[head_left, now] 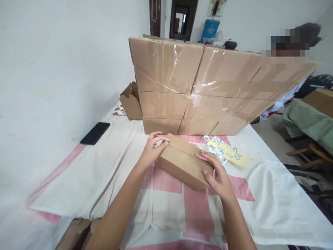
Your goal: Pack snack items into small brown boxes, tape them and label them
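A closed brown cardboard box lies at a slant on the cloth-covered table in front of me, its seam facing up. My left hand is closed on the box's far left end, thumb and fingers at the corner of the top. At the opposite end, my right hand grips the box, with fingers on the top and the thumb near the end edge. Just behind my right hand is a clear tape dispenser, partly hidden. A yellow sheet with grey-blue stickers lies beside it, and a small tape roll sits behind the box.
A wall of taped cartons stands across the table's back. An open carton is at its left. A black phone lies near the left wall. Another person is partly visible behind the cartons. Below the front edge is a brown carton.
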Motion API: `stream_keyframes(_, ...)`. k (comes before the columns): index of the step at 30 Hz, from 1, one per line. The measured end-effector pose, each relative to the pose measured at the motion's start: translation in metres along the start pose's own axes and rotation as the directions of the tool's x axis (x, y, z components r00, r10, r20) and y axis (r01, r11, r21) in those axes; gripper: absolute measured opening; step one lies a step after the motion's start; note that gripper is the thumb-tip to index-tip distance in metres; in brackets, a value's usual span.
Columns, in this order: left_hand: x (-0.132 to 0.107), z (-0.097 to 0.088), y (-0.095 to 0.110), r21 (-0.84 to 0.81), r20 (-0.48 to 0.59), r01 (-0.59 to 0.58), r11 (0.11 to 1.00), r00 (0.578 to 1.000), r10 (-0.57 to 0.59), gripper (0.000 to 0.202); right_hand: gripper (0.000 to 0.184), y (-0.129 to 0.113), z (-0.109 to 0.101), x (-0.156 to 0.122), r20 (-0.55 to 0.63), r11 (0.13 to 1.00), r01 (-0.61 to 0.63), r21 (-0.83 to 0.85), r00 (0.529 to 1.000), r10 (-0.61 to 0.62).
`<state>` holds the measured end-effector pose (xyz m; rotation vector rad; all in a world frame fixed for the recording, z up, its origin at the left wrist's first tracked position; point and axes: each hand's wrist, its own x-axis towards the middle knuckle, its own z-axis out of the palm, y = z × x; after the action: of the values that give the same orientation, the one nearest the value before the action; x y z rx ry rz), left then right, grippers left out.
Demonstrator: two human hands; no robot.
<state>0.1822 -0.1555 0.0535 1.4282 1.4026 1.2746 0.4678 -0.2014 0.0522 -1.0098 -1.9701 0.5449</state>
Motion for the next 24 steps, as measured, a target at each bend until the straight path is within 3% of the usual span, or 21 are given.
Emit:
stream_keyframes(5,0.009,-0.014,0.002,-0.046,0.196,0.169,0.985,0.968,-0.157,0.052,0.037,-0.002,0.004,0.002,-0.01,0.999,0.03,0.013,0.999,-0.03)
stream_keyframes(7,0.015,-0.019,0.002,-0.034,0.235,0.22,0.975,0.95,-0.206,0.058,0.037,-0.002,0.005,0.001,-0.021,0.999,0.036,0.013,0.999,-0.036)
stream_keyframes(11,0.03,-0.019,-0.001,-0.026,0.275,0.258,0.966,0.931,-0.241,0.049,0.043,-0.005,0.006,-0.005,0.03,0.994,0.098,-0.038,0.995,-0.097)
stream_keyframes(15,0.047,-0.013,-0.002,-0.015,0.338,0.26,0.965,0.91,-0.24,0.031,0.072,-0.017,0.01,-0.012,0.161,0.944,0.215,-0.251,0.971,-0.178)
stream_keyframes(19,0.061,-0.01,0.002,0.05,0.365,0.288,0.956,0.886,-0.286,0.039,0.067,-0.028,0.015,-0.013,0.171,0.88,0.235,-0.412,0.969,-0.179)
stream_keyframes(24,0.073,-0.009,0.006,0.13,0.362,0.329,0.935,0.862,-0.354,0.046,0.068,-0.027,0.021,-0.009,0.111,0.851,0.289,-0.438,0.957,-0.268)
